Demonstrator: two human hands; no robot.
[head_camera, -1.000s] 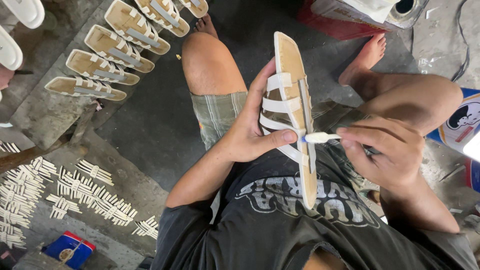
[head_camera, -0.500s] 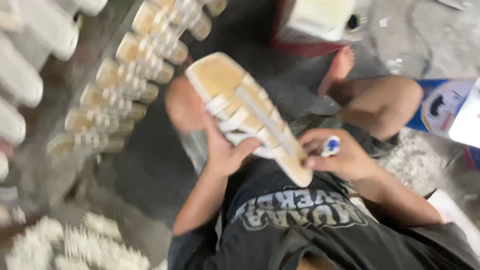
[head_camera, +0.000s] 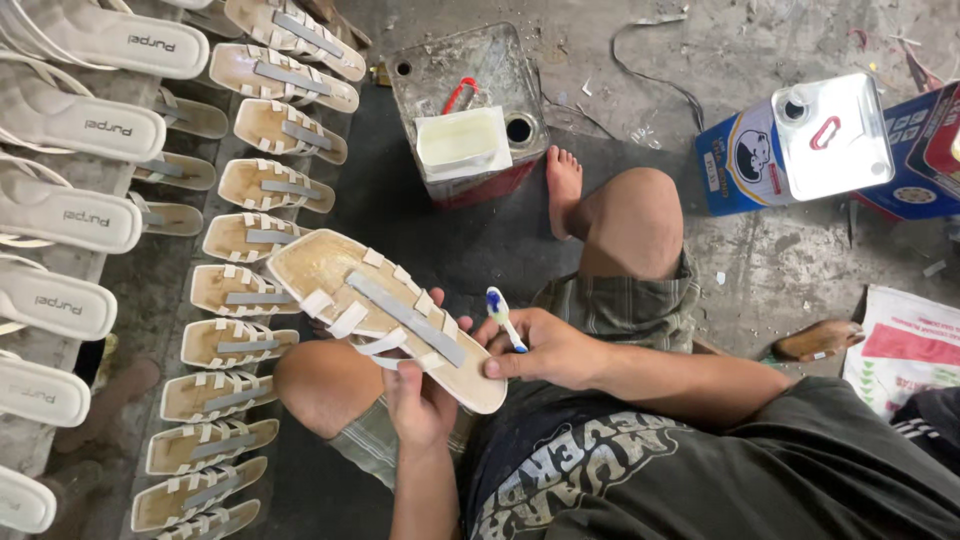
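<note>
sandal sole rests between left hand and right hand.

The tan sandal sole with white straps and a grey strip lay tilted, sole up, over the knee; the toothbrush stood just beside its heel.

A rough, stained concrete floor is littered with scraps, with a dark mat across its middle. Rows of unfinished sandal soles line the left. A dented metal can and a blue tin stand beyond, under flat, even light.
</note>
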